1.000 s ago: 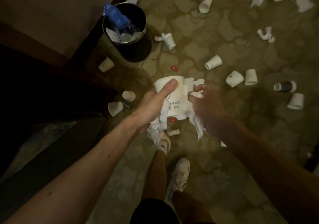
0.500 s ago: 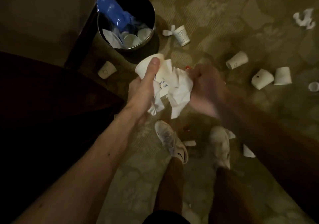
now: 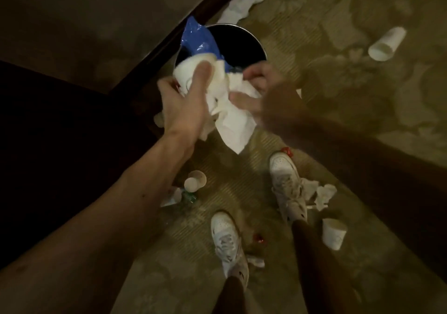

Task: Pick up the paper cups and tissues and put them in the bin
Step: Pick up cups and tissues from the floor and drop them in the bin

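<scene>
Left hand (image 3: 183, 110) has its fingers wrapped round a cup (image 3: 186, 69), right hand (image 3: 263, 88) fingers clutch the tissues (image 3: 234, 117), all right above the bin (image 3: 244, 42)'s near rim. A spare cup (image 3: 387, 44) lies on the floor (image 3: 350, 125).

I see patterned carpet (image 3: 338, 101) underfoot. Reference: white right sneaker (image 3: 286, 183). Red wrapper (image 3: 286, 151) just beside its toe. White left sneaker (image 3: 227, 243) nearer me. Second red wrapper (image 3: 258, 238) between both sneakers. Dark wooden trim (image 3: 169, 45) well beyond toe.
</scene>
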A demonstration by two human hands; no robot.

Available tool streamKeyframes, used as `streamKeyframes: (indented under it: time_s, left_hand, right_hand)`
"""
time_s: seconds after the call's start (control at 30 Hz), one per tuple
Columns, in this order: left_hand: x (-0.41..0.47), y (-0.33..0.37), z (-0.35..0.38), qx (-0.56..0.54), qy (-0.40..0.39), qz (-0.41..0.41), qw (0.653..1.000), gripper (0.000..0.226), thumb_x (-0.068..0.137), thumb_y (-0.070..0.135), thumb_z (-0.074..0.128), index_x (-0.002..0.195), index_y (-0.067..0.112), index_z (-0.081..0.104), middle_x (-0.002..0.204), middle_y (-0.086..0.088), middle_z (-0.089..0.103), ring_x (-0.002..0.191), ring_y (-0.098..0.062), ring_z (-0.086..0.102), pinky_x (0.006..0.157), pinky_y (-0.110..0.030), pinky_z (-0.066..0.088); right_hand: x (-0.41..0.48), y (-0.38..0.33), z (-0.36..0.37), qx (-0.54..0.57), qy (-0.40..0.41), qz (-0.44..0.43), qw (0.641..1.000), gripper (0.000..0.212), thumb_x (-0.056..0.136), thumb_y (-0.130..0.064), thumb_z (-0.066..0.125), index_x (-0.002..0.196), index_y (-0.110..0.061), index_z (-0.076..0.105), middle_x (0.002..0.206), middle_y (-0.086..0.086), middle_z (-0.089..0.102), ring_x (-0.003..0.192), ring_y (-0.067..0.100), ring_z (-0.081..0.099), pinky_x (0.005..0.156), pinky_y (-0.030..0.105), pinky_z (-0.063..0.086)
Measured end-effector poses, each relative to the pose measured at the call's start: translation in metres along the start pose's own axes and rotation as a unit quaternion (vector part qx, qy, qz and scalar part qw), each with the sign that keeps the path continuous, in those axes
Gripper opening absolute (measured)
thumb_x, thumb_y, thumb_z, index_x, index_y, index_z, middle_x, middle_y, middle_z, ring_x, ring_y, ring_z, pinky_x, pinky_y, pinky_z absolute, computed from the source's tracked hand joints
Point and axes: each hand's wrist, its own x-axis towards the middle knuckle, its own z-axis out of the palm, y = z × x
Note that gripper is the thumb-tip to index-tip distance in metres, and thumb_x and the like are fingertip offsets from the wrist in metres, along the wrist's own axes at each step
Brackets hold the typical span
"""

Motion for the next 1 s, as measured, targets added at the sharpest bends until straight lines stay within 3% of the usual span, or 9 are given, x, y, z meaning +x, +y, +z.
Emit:
streamKeyframes:
  time_s: [0.07, 0.2, 0.3, 0.4, 0.47, 0.63, 0.7, 0.83, 1.0]
  left_hand:
    - [0.03, 0.009, 0.009, 0.012, 0.041, 0.026, 0.999, 0.062, 0.073, 0.07, 0.067, 0.117, 0.034, 0.043, 0.106, 0.012, 0.058, 0.104, -0.014, 0.061, 0.093, -0.037, 0.053]
    - [0.085, 0.012, 0.03, -0.012, 0.061, 0.059, 0.996, 0.061, 0.088, 0.056, 0.065, 0.132, 0.026, 0.035, 0.102, 0.014, 0.053, 0.093, -0.006, 0.061, 0.071, -0.02, 0.055]
    - [0.119, -0.011, 0.05, 0.024, 0.036, 0.073, 0.996, 0.06, 0.092, 0.052, 0.06, 0.136, 0.025, 0.03, 0.11, 0.007, 0.056, 0.096, -0.008, 0.063, 0.08, -0.03, 0.059]
    - [0.141, -0.04, 0.072, 0.073, -0.012, 0.053, 0.996, 0.057, 0.096, 0.047, 0.055, 0.137, 0.021, 0.025, 0.109, 0.002, 0.058, 0.099, -0.019, 0.066, 0.084, -0.043, 0.059]
    - [0.152, -0.055, 0.08, 0.131, -0.046, 0.027, 0.99, 0.049, 0.102, 0.04, 0.048, 0.137, 0.017, 0.023, 0.099, 0.009, 0.05, 0.099, -0.019, 0.062, 0.085, -0.039, 0.055]
    - [0.17, -0.063, 0.081, 0.193, -0.146, -0.046, 0.969, 0.053, 0.104, 0.028, 0.047, 0.146, 0.022, 0.016, 0.106, 0.0, 0.056, 0.095, -0.018, 0.06, 0.064, -0.026, 0.05]
    - [0.168, -0.055, 0.078, 0.214, -0.147, -0.038, 0.965, 0.056, 0.105, 0.03, 0.046, 0.152, 0.024, 0.017, 0.12, -0.006, 0.059, 0.108, -0.025, 0.061, 0.078, -0.035, 0.055]
    - [0.143, -0.041, 0.06, 0.244, -0.149, -0.023, 0.958, 0.067, 0.1, 0.044, 0.051, 0.156, 0.032, 0.017, 0.148, -0.005, 0.047, 0.133, -0.026, 0.048, 0.108, -0.037, 0.04]
    - [0.095, -0.017, 0.025, 0.28, -0.068, 0.064, 0.955, 0.041, 0.103, 0.037, 0.047, 0.143, 0.03, 0.045, 0.137, 0.0, 0.056, 0.122, -0.011, 0.05, 0.081, -0.007, 0.031]
  right_hand:
    - [0.04, -0.005, 0.003, -0.051, 0.001, -0.036, 0.998, 0.03, 0.083, -0.015, 0.076, 0.104, -0.019, 0.054, 0.091, -0.01, 0.063, 0.079, 0.0, 0.061, 0.065, 0.01, 0.051]
    - [0.11, -0.003, 0.015, -0.132, -0.011, -0.089, 0.987, 0.032, 0.082, -0.013, 0.076, 0.104, -0.02, 0.054, 0.088, -0.013, 0.059, 0.08, -0.002, 0.059, 0.069, 0.01, 0.05]
    - [0.143, 0.021, 0.014, -0.196, -0.03, -0.134, 0.971, 0.043, 0.076, -0.013, 0.079, 0.109, -0.014, 0.052, 0.108, 0.001, 0.057, 0.095, 0.011, 0.057, 0.077, 0.011, 0.045]
    - [0.161, 0.053, 0.011, -0.308, -0.116, -0.12, 0.937, 0.046, 0.082, -0.009, 0.074, 0.123, -0.005, 0.055, 0.129, 0.011, 0.053, 0.118, 0.021, 0.052, 0.087, 0.015, 0.037]
    - [0.169, 0.071, 0.01, -0.374, -0.179, -0.094, 0.905, 0.047, 0.088, -0.006, 0.066, 0.133, -0.004, 0.051, 0.138, 0.013, 0.05, 0.127, 0.024, 0.049, 0.087, 0.016, 0.035]
    - [0.185, 0.08, 0.015, -0.456, -0.25, -0.005, 0.854, 0.049, 0.095, -0.024, 0.061, 0.139, -0.011, 0.044, 0.14, 0.012, 0.05, 0.109, 0.021, 0.053, 0.078, 0.025, 0.04]
    - [0.188, 0.076, 0.017, -0.495, -0.251, -0.007, 0.832, 0.055, 0.093, -0.035, 0.062, 0.14, -0.011, 0.044, 0.141, 0.013, 0.049, 0.119, 0.026, 0.053, 0.082, 0.028, 0.041]
    - [0.176, 0.066, 0.008, -0.539, -0.241, -0.054, 0.806, 0.062, 0.09, -0.042, 0.062, 0.143, -0.017, 0.045, 0.144, 0.016, 0.047, 0.131, 0.035, 0.044, 0.106, 0.043, 0.042]
    - [0.141, 0.044, -0.005, -0.557, -0.201, -0.097, 0.8, 0.061, 0.086, -0.048, 0.056, 0.143, -0.028, 0.046, 0.148, 0.021, 0.036, 0.135, 0.045, 0.034, 0.108, 0.056, 0.037]
